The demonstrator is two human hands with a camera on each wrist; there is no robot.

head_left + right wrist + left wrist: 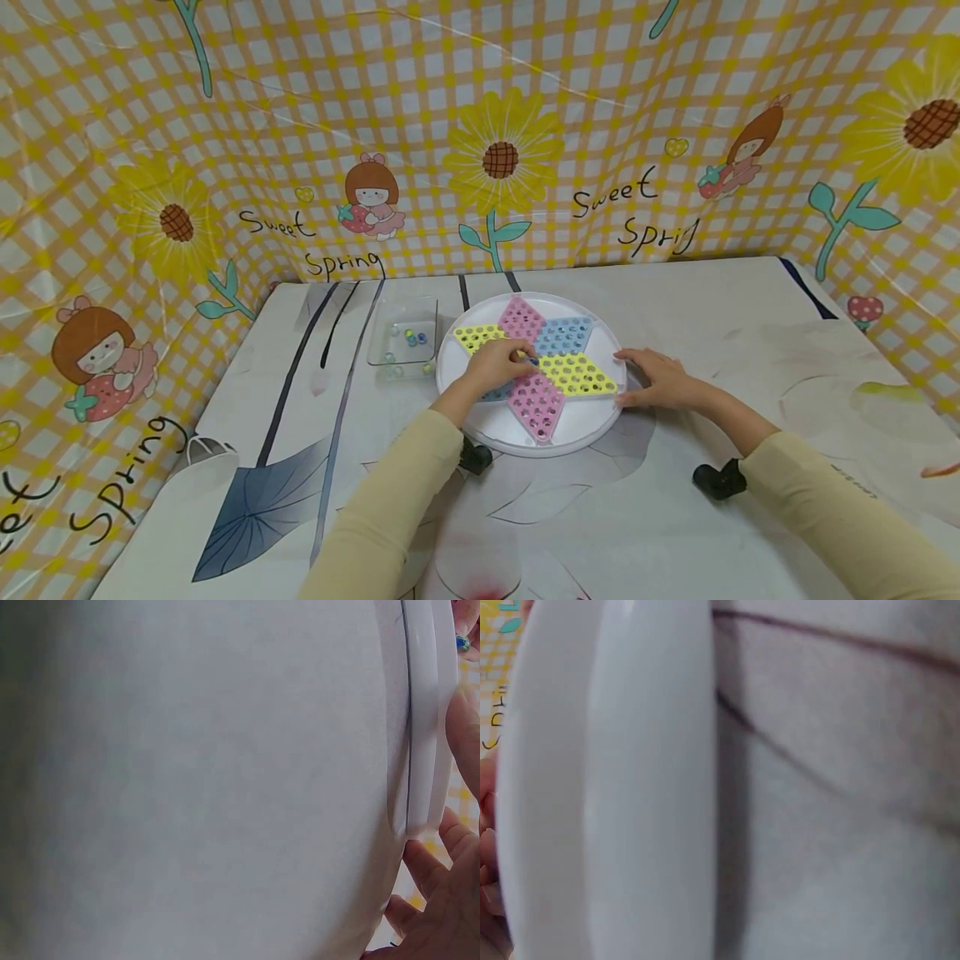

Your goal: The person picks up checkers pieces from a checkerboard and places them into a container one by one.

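A round white Chinese checkers board (465, 425) lies on the table, with a star of pink, blue and yellow sections full of holes. Over the middle of the star, my left hand (491, 367) pinches a blue-green glass marble (463, 643) between thumb and fingertips. My right hand (660, 382) rests against the board's right rim, its fingers spread and fairly straight; the right wrist view shows the thumb on the rim. Only the board's white side fills much of the left wrist view, with the left fingers (487, 855) at its edge.
A clear plastic box (381, 357) stands left of the board, holding several glass marbles (412, 338). The table (742, 333) has a printed cloth. Checked fabric (420, 125) with sunflowers hangs behind and at the sides.
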